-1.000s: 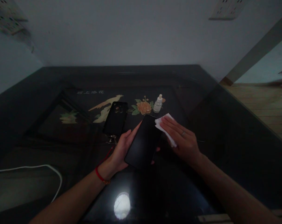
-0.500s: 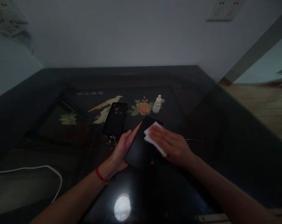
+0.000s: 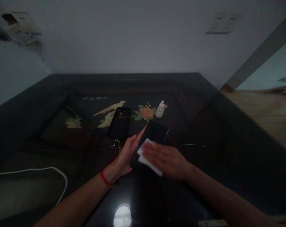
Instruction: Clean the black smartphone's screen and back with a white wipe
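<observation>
A black smartphone (image 3: pixel 157 130) is tilted in my left hand (image 3: pixel 126 156), whose fingers wrap round its left edge and underside. My right hand (image 3: pixel 168 159), a ring on one finger and slightly blurred, presses a folded white cloth (image 3: pixel 146 157) onto the lower part of the screen. Just left of the phone, a black phone case (image 3: pixel 119 123) lies on the table with a metal chain charm (image 3: pixel 117 143) and a red cord at its lower end. Beyond the phone stands a small clear dropper bottle (image 3: pixel 159 110) with a white top.
The dark glossy table (image 3: pixel 204 126) carries a printed bird and flower picture (image 3: pixel 146 112). A white cable (image 3: pixel 50 168) curves across the left front. Wall sockets (image 3: pixel 223 23) are mounted behind, and more sockets (image 3: pixel 22 31) at the left. Wooden floor (image 3: pixel 258 107) shows past the right edge.
My right hand has slid the cloth from the upper right of the screen down toward its lower end. My left hand keeps its hold on the phone. The whole view has shifted slightly.
</observation>
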The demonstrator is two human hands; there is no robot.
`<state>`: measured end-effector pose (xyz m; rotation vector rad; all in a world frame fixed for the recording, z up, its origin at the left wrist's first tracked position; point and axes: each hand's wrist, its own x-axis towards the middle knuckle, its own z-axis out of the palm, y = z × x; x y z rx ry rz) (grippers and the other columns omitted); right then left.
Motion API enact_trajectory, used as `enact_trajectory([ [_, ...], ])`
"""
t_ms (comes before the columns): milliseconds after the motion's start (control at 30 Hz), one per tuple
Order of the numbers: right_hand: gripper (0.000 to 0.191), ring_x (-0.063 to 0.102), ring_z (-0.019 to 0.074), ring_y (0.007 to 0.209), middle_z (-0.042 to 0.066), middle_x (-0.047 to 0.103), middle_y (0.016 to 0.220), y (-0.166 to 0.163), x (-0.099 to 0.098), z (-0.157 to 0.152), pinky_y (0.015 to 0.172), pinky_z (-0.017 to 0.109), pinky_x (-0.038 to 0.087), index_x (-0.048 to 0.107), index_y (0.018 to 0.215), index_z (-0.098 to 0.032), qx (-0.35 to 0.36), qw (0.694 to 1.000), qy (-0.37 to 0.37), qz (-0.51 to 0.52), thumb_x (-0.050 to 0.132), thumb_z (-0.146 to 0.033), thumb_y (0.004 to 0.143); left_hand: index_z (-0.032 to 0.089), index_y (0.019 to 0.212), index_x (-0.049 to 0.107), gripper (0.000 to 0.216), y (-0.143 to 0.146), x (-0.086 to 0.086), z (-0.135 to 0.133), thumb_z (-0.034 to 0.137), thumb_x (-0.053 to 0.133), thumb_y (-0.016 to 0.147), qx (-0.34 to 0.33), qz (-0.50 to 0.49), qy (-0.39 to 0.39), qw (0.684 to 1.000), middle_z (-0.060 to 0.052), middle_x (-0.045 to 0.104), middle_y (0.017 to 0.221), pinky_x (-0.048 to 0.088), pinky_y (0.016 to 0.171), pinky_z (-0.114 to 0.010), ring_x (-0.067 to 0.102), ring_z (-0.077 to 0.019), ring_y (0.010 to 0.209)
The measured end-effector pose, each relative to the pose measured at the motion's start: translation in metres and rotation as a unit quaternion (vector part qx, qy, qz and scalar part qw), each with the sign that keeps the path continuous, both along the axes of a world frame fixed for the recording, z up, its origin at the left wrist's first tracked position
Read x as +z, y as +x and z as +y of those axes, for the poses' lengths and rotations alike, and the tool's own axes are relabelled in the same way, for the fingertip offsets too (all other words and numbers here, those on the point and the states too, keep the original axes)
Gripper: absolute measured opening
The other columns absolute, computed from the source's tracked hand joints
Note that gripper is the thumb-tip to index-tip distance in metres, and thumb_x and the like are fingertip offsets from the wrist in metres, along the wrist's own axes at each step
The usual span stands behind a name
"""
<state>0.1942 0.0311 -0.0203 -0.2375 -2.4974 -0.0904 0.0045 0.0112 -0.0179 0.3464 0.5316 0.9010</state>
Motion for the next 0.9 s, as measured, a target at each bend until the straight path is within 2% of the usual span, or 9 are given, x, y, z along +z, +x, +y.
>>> enact_trajectory([
  [100, 0.027, 0.052, 0.0213, 0.124, 0.011, 0.066, 0.119, -0.010, -0.002, -0.009, 0.105, 0.034, 0.045, 0.063, 0.111, -0.005, 0.086, 0.995, 0.016, -0.044, 0.045, -0.011, 0.092, 0.033, 0.148, 0.018, 0.059, 0.001, -0.003, -0.001, 0.042, 0.035, 0.092, 0.003, -0.008, -0.020, 1.000, -0.004, 0.065, 0.120, 0.048, 0.076, -0.031, 0.062, -0.0133, 0.067],
  [167, 0.030, 0.046, 0.0220, 0.129, 0.014, 0.064, 0.122, -0.004, -0.002, 0.001, 0.106, 0.037, 0.044, 0.059, 0.117, -0.004, 0.006, 1.000, -0.001, -0.016, 0.041, -0.011, 0.093, 0.034, 0.148, 0.018, 0.058, 0.002, -0.002, -0.002, 0.042, 0.033, 0.092, -0.004, -0.034, -0.017, 0.999, -0.003, 0.068, 0.112, 0.048, 0.077, -0.032, 0.062, -0.0135, 0.067],
  [300, 0.036, 0.037, 0.0237, 0.135, 0.020, 0.057, 0.130, 0.013, 0.000, 0.024, 0.108, 0.044, 0.041, 0.052, 0.126, -0.003, -0.167, 0.985, -0.023, 0.043, 0.041, -0.007, 0.092, 0.042, 0.145, 0.021, 0.054, 0.004, 0.002, -0.004, 0.045, 0.030, 0.092, -0.044, -0.033, -0.008, 0.998, -0.004, 0.062, 0.123, 0.048, 0.081, -0.050, 0.065, -0.0248, 0.089],
  [367, 0.035, 0.040, 0.0235, 0.133, 0.019, 0.058, 0.128, 0.008, 0.001, 0.016, 0.108, 0.042, 0.041, 0.053, 0.125, -0.002, -0.137, 0.990, -0.019, 0.032, 0.042, -0.008, 0.092, 0.038, 0.145, 0.027, 0.055, 0.005, 0.002, -0.005, 0.045, 0.034, 0.091, -0.045, -0.025, -0.015, 0.999, -0.006, 0.062, 0.123, 0.048, 0.082, -0.050, 0.065, -0.0275, 0.094],
  [500, 0.029, 0.047, 0.0208, 0.128, 0.011, 0.063, 0.123, -0.012, 0.003, -0.014, 0.107, 0.034, 0.043, 0.062, 0.113, -0.006, 0.058, 0.997, 0.024, -0.040, 0.041, -0.012, 0.094, 0.032, 0.143, 0.036, 0.055, 0.003, -0.001, -0.006, 0.041, 0.038, 0.089, -0.023, -0.024, -0.027, 0.999, -0.006, 0.067, 0.113, 0.050, 0.081, -0.037, 0.065, -0.0226, 0.087],
  [567, 0.029, 0.045, 0.0210, 0.130, 0.012, 0.063, 0.124, -0.013, 0.003, -0.014, 0.107, 0.034, 0.043, 0.061, 0.114, -0.006, 0.053, 0.998, 0.021, -0.039, 0.041, -0.013, 0.094, 0.033, 0.143, 0.036, 0.054, 0.003, 0.001, -0.007, 0.042, 0.037, 0.090, -0.023, -0.033, -0.031, 0.999, -0.004, 0.069, 0.105, 0.050, 0.078, -0.034, 0.065, -0.0194, 0.079],
  [733, 0.039, 0.039, 0.0223, 0.134, 0.018, 0.057, 0.130, 0.005, 0.006, 0.013, 0.107, 0.044, 0.043, 0.049, 0.131, -0.007, -0.140, 0.988, -0.031, 0.052, 0.038, -0.009, 0.093, 0.035, 0.146, 0.026, 0.055, 0.006, 0.010, -0.011, 0.048, 0.028, 0.092, -0.053, -0.051, -0.032, 0.997, -0.006, 0.067, 0.111, 0.048, 0.081, -0.046, 0.065, -0.0241, 0.087],
  [800, 0.036, 0.041, 0.0224, 0.132, 0.017, 0.059, 0.128, 0.002, 0.008, 0.007, 0.107, 0.042, 0.043, 0.052, 0.127, -0.006, -0.105, 0.993, -0.029, 0.043, 0.038, -0.009, 0.093, 0.032, 0.146, 0.028, 0.056, 0.007, 0.011, -0.013, 0.049, 0.026, 0.093, -0.074, -0.060, -0.036, 0.995, -0.007, 0.069, 0.103, 0.048, 0.080, -0.045, 0.065, -0.0236, 0.083],
  [900, 0.031, 0.044, 0.0225, 0.130, 0.013, 0.063, 0.123, -0.011, 0.012, -0.017, 0.108, 0.035, 0.042, 0.061, 0.115, -0.004, 0.053, 0.998, -0.010, -0.012, 0.039, -0.013, 0.095, 0.028, 0.144, 0.035, 0.057, 0.005, 0.008, -0.014, 0.051, 0.031, 0.091, -0.080, -0.073, -0.036, 0.994, -0.004, 0.070, 0.089, 0.048, 0.077, -0.035, 0.065, -0.0179, 0.071],
])
